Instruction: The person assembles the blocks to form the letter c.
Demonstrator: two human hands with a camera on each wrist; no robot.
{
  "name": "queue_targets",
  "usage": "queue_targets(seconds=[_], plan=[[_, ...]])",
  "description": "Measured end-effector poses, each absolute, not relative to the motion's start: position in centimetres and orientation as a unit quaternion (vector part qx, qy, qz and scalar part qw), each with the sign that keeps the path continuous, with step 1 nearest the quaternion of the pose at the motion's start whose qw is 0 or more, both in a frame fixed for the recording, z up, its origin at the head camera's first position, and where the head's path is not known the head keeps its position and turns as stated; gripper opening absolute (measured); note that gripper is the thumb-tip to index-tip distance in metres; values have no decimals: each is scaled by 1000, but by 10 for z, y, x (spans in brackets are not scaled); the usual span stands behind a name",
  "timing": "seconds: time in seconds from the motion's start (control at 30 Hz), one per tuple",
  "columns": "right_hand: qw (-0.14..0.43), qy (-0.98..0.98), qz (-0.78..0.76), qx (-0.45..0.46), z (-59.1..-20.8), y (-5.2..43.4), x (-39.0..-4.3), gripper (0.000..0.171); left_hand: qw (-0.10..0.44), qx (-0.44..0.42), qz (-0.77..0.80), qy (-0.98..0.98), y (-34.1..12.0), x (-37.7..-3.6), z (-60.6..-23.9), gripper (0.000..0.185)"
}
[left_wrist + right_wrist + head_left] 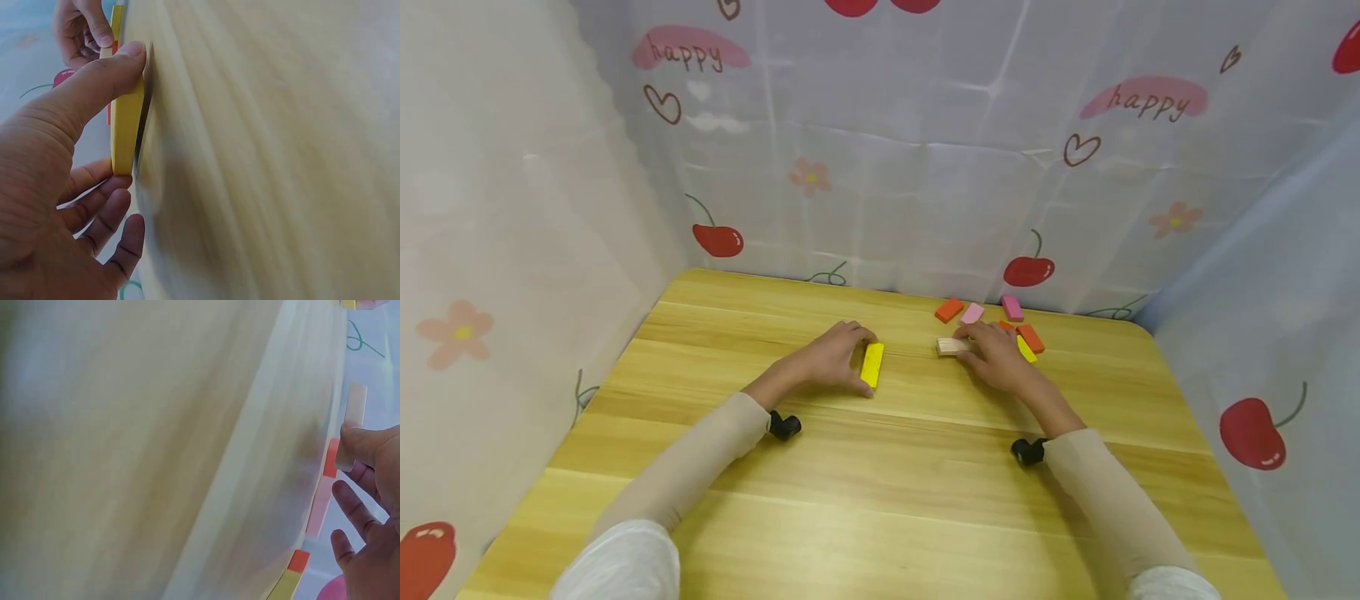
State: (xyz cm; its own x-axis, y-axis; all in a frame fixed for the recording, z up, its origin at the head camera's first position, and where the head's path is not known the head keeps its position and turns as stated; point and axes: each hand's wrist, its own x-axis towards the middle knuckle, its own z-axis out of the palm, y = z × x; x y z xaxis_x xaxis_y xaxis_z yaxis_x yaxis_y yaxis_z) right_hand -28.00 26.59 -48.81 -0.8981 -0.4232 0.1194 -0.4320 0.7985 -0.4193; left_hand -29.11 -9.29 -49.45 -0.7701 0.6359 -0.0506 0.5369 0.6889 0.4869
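Your left hand [829, 358] pinched the yellow block [872, 365] between thumb and fingers, the block lying flat on the wooden table [880, 500] near its middle. Your right hand [1000, 358] held the pale wooden block [952, 346], thumb and fingers closed on its end, just beside a scatter of orange, pink and yellow blocks [992, 321] by the curtain [925, 167].

smooth wood-grain table [880, 500]; matt painted yellow block [872, 364]; bare wooden block [952, 346].
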Motion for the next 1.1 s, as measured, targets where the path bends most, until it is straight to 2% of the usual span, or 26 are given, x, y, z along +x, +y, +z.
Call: queue_targets(seconds=[0.7, 0.9, 1.1], plan=[[-16, -942, 227, 245, -490, 223, -299, 32, 93, 315, 225, 917, -124, -276, -495, 98], [-3, -939, 222, 262, -489, 215, -300, 31, 91, 314, 224, 918, -127, -275, -498, 98], [3, -935, 223, 277, -488, 205, -299, 32, 95, 314, 233, 915, -130, -272, -497, 106]])
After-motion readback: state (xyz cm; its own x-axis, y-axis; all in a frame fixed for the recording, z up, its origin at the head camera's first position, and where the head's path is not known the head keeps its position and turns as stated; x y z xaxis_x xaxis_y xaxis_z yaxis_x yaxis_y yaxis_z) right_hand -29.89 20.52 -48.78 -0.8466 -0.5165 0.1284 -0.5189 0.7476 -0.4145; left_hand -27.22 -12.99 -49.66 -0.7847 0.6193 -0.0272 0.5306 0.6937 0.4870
